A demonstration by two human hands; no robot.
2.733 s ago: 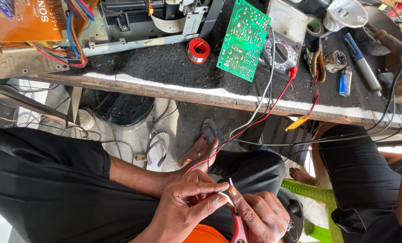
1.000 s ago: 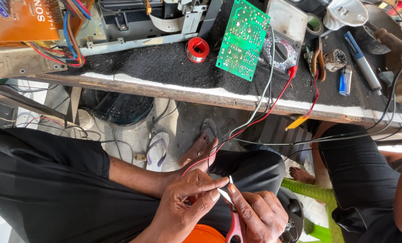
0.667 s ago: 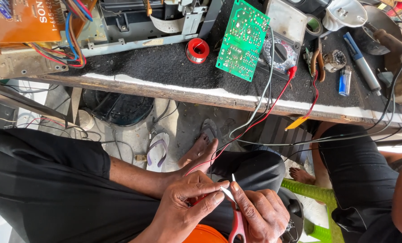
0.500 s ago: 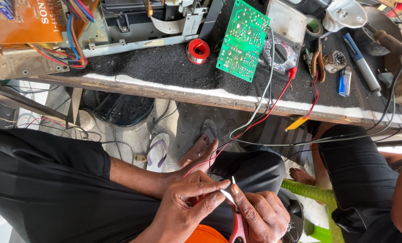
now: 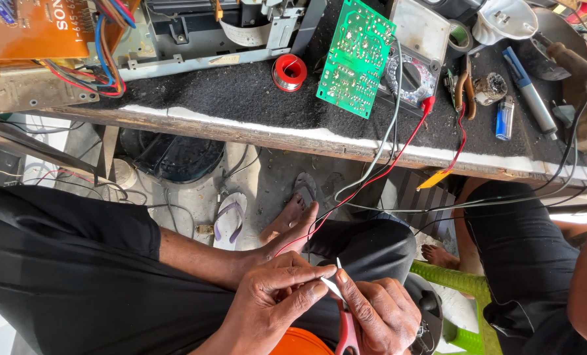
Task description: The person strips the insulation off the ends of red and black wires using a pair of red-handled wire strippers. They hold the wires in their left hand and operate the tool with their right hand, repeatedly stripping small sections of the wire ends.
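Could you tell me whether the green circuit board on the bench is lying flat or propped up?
Propped up. The green circuit board leans tilted, its upper edge resting against the grey meter while its lower corner sits on the black bench mat.

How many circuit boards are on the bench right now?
2: a green circuit board leaning mid-bench beside the red solder spool, and an orange circuit board at the far left corner. Others may be hidden inside the metal chassis.
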